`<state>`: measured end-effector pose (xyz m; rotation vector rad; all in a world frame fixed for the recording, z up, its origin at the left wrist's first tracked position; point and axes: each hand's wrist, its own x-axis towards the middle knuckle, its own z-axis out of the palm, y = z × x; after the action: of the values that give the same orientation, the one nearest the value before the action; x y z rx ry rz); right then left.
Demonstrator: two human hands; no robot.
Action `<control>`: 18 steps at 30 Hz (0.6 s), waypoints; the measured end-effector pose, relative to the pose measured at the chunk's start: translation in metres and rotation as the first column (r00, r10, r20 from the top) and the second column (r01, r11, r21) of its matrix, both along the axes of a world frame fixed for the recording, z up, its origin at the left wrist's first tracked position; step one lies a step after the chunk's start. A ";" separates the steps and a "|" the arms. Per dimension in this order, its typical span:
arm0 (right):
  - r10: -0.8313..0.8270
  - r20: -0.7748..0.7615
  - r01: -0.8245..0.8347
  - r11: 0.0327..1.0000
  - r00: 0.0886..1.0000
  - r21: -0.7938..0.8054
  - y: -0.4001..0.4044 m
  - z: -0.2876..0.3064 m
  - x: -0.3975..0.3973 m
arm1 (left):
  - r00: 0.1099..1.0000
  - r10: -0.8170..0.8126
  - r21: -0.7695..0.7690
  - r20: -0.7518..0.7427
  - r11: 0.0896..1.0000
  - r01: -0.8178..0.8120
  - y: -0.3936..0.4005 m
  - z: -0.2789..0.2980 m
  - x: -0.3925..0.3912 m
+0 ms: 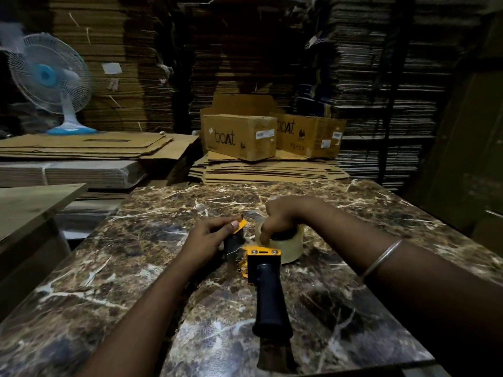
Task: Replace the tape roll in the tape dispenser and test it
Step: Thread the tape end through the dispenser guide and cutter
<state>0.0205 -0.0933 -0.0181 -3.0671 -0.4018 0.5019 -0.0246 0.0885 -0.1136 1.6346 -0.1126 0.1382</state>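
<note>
On marble table, left hand pinches dispenser; right hand grasps tape roll.

one tape dispenser, one clear tape roll, both near centre on one marble table. two hands: left hand, right hand. one bangle at right. two printed boxes far: left box, right box. one fan far left.

Marble table, two boxes, white-and-blue fan, possibly flattened cardboard stacks
</note>
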 end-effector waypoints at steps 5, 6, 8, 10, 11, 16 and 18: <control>0.108 -0.150 -0.096 0.992 0.983 0.087 -0.011 0.007 -0.002 | 1.000 0.006 -0.036 -0.025 0.999 -0.007 -0.002 0.000 0.001; 0.109 -0.154 -0.092 0.989 0.982 0.113 -0.013 0.008 -0.002 | 1.000 0.007 -0.027 -0.019 1.000 -0.008 -0.002 0.000 0.001; 0.098 -0.101 -0.078 0.980 0.990 0.181 -0.016 0.006 -0.001 | 1.000 0.006 -0.009 -0.002 1.000 -0.006 -0.001 -0.001 0.001; 0.067 -0.001 -0.066 0.986 0.998 0.155 -0.017 0.003 -0.002 | 1.000 0.009 -0.005 -0.004 1.000 -0.009 -0.001 -0.002 0.001; 0.057 0.046 -0.061 0.993 0.997 0.099 -0.016 0.001 -0.003 | 1.000 0.009 -0.005 -0.006 1.000 -0.009 -0.001 -0.002 0.001; 0.084 0.101 -0.090 0.994 0.991 0.057 -0.014 -0.002 -0.002 | 1.000 0.001 0.016 -0.002 1.000 -0.001 -0.001 -0.002 0.001; 0.125 0.036 -0.128 0.988 0.991 0.088 -0.015 0.001 -0.004 | 1.000 0.004 0.012 -0.003 1.000 -0.004 0.000 -0.002 0.001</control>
<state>0.0165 -0.1086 -0.0167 -2.9791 -0.6062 0.4273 -0.0237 0.0883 -0.1159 1.6471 -0.1086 0.1383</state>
